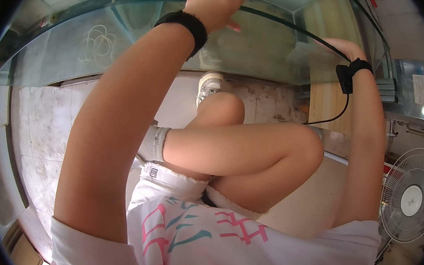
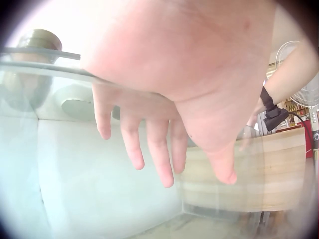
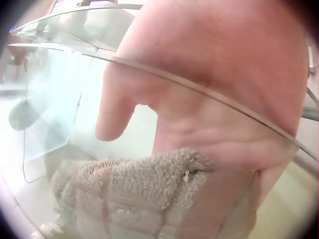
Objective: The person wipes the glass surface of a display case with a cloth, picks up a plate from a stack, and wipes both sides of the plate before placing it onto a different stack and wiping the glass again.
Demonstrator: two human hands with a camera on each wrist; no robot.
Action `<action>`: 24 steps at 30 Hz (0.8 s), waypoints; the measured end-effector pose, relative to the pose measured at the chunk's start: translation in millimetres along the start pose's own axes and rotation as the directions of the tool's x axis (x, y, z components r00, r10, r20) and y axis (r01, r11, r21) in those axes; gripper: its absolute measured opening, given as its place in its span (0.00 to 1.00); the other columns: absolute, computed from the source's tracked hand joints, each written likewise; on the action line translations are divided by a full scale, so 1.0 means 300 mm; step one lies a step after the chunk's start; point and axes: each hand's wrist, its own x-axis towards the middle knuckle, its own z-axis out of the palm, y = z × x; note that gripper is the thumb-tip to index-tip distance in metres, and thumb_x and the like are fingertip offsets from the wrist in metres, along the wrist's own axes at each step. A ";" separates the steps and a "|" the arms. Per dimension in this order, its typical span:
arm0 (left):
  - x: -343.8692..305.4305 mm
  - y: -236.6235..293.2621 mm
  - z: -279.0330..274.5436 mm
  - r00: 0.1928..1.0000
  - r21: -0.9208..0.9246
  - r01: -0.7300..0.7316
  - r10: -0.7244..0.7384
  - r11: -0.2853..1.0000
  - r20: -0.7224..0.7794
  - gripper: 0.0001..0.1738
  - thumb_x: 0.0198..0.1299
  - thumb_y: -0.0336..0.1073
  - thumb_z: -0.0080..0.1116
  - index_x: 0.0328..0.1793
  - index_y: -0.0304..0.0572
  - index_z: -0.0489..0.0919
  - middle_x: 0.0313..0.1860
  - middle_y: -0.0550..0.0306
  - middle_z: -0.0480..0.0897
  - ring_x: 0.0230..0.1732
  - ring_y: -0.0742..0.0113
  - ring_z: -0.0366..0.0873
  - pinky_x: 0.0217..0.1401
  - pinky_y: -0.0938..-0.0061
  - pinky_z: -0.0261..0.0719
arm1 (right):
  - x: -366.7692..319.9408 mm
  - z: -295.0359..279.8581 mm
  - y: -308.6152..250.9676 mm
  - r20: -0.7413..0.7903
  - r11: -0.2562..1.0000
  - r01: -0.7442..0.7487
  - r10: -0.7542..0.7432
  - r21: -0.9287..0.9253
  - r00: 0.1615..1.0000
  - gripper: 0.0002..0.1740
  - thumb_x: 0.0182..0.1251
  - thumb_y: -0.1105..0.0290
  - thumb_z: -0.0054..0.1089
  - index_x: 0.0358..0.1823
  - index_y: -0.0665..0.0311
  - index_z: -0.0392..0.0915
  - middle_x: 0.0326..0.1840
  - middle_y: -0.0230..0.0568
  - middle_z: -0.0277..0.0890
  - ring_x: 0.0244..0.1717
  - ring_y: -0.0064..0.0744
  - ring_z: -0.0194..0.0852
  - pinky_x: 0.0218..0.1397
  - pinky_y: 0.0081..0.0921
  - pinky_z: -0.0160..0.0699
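Note:
A large glass tank with a dark green rim (image 1: 279, 19) stands in front of me. My left hand (image 1: 214, 5) hangs over this rim, its fingers loosely straight behind the glass in the left wrist view, holding nothing. My right hand (image 1: 343, 47) reaches over the rim further right. Through the pane in the right wrist view, a fuzzy beige-grey cloth (image 3: 134, 184) lies between that hand's fingers and the glass. Its thumb points down apart from the cloth, and the little-finger side extends straight down. Most of the other fingers are hidden behind the cloth.
A thin pale coiled tube (image 1: 98, 45) shows at the left of the tank. A light wooden panel (image 1: 322, 99) and a shiny metal box (image 1: 412, 90) stand to the right, with a fan (image 1: 410, 197) nearer me. A shoe (image 1: 208, 87) is close to the tank's lower edge.

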 end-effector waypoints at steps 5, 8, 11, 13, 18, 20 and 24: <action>0.019 -0.001 0.016 0.998 0.018 0.028 -0.029 0.999 0.048 0.26 0.46 0.57 0.67 0.45 0.48 0.82 0.42 0.54 0.84 0.52 0.58 0.77 0.62 0.61 0.65 | 0.036 -0.003 -0.021 0.135 0.987 0.117 -0.102 -0.113 0.986 0.33 0.53 0.42 0.62 0.56 0.53 0.77 0.54 0.38 0.76 0.53 0.35 0.72 0.57 0.33 0.67; 0.020 -0.001 0.009 0.997 0.023 0.044 -0.045 0.999 0.059 0.26 0.46 0.57 0.67 0.44 0.48 0.82 0.41 0.54 0.84 0.51 0.58 0.77 0.62 0.61 0.65 | 0.061 0.004 -0.024 0.009 0.962 -0.020 0.024 -0.272 1.000 0.34 0.53 0.42 0.63 0.57 0.55 0.77 0.59 0.41 0.73 0.58 0.38 0.69 0.59 0.35 0.66; 0.023 -0.004 0.005 0.996 0.020 0.044 -0.045 0.999 0.078 0.26 0.46 0.57 0.66 0.44 0.47 0.82 0.41 0.54 0.83 0.52 0.58 0.77 0.62 0.62 0.66 | 0.094 0.017 -0.021 0.040 0.890 -0.131 0.165 -0.436 0.986 0.35 0.51 0.43 0.65 0.56 0.58 0.77 0.63 0.43 0.70 0.64 0.39 0.64 0.61 0.34 0.65; 0.024 0.005 0.005 0.996 0.009 0.033 -0.033 0.999 0.083 0.25 0.47 0.57 0.66 0.43 0.47 0.82 0.41 0.54 0.83 0.52 0.58 0.77 0.62 0.62 0.66 | 0.078 0.032 -0.003 0.068 0.955 -0.114 0.137 -0.275 0.988 0.37 0.46 0.41 0.69 0.52 0.60 0.80 0.61 0.44 0.72 0.64 0.37 0.63 0.62 0.32 0.63; 0.015 0.007 -0.013 0.995 0.013 0.041 -0.042 0.999 0.086 0.24 0.47 0.56 0.66 0.43 0.47 0.83 0.42 0.54 0.84 0.53 0.58 0.77 0.62 0.62 0.66 | -0.024 0.003 0.003 0.085 0.974 0.194 -0.204 0.115 0.975 0.36 0.48 0.38 0.67 0.51 0.58 0.80 0.58 0.40 0.73 0.62 0.30 0.63 0.64 0.27 0.58; 0.016 0.007 -0.005 0.996 0.012 0.036 -0.037 0.999 0.076 0.25 0.46 0.56 0.67 0.43 0.47 0.83 0.41 0.54 0.84 0.53 0.58 0.77 0.62 0.62 0.66 | -0.030 -0.005 0.014 0.137 0.945 0.227 -0.264 0.235 0.955 0.36 0.49 0.38 0.66 0.51 0.58 0.80 0.57 0.38 0.73 0.60 0.28 0.64 0.65 0.25 0.56; 0.021 -0.006 0.008 0.998 0.008 0.034 -0.034 0.999 0.058 0.25 0.45 0.57 0.67 0.43 0.47 0.83 0.40 0.54 0.84 0.52 0.58 0.78 0.62 0.62 0.66 | -0.052 0.017 0.027 -0.002 0.810 0.356 -0.401 0.465 0.916 0.36 0.53 0.42 0.65 0.54 0.62 0.76 0.54 0.34 0.73 0.58 0.24 0.63 0.65 0.21 0.54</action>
